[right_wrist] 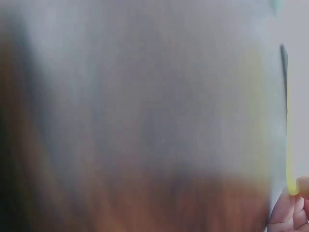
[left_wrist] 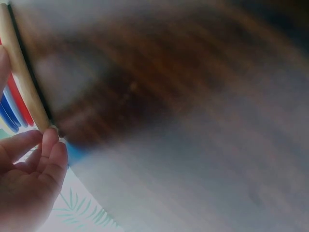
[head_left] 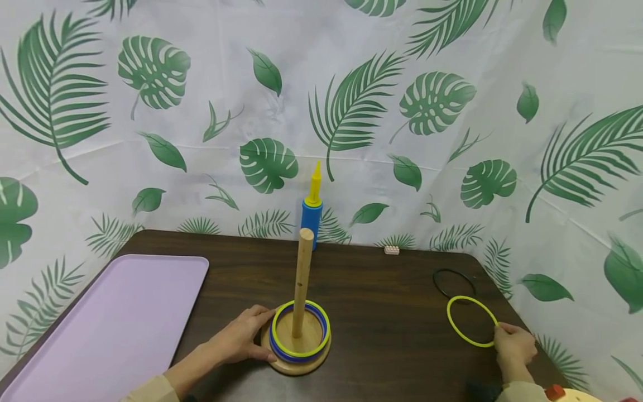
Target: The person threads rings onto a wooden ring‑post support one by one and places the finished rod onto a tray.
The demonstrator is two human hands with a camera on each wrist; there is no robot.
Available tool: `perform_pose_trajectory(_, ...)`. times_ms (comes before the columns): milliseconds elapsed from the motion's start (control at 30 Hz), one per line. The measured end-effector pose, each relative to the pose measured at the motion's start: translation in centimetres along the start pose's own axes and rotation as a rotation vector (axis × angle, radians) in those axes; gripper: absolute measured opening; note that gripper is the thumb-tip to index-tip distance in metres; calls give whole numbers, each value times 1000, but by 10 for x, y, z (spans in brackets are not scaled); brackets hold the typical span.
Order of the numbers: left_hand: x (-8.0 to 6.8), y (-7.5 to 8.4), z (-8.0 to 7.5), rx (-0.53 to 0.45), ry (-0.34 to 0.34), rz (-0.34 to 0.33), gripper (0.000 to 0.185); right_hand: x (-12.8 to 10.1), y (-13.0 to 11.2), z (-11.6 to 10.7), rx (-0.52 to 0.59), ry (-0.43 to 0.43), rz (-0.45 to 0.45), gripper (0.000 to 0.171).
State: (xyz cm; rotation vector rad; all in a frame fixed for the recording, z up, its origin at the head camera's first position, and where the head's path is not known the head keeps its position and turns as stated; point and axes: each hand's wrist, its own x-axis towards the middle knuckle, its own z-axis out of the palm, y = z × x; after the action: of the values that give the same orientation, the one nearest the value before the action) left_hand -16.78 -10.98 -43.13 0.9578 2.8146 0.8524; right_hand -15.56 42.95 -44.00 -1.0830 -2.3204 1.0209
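The held yellow ring [head_left: 462, 297] reaches out to the left of the right hand [head_left: 515, 345], whose thumb and fingers pinch its edge; one dark ring [head_left: 449, 270] lies just beyond. Well left of that, the left hand [head_left: 246, 335] grips the base of a wooden stand [head_left: 303, 273]. Right beside these fingers, a stacked yellow ring [head_left: 301, 355] tops a blue ring [head_left: 297, 360] around the post (the left wrist view adds a red ring [left_wrist: 20, 99] next to the base; the full count I cannot tell). Beyond the left hand, the post partly hides one blue-and-yellow pump [head_left: 311, 218], with one pale brick [head_left: 391, 250] farther right. One lilac tray [head_left: 125, 312] lies left of that hand.
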Motion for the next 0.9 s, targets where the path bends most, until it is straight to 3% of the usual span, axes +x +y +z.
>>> perform_pose_trajectory(367,-2,3,-2,-4,-2,-4,87,-18,-50,23,223,-65,-109,32)
perform_pose_trajectory(700,-2,2,-2,4,4,-4,86,-52,-135,27,508,-215,-248,25)
perform_pose_trajectory(900,-2,2,-2,-2,3,-8,86,-80,-177,23,562,-283,-321,25)
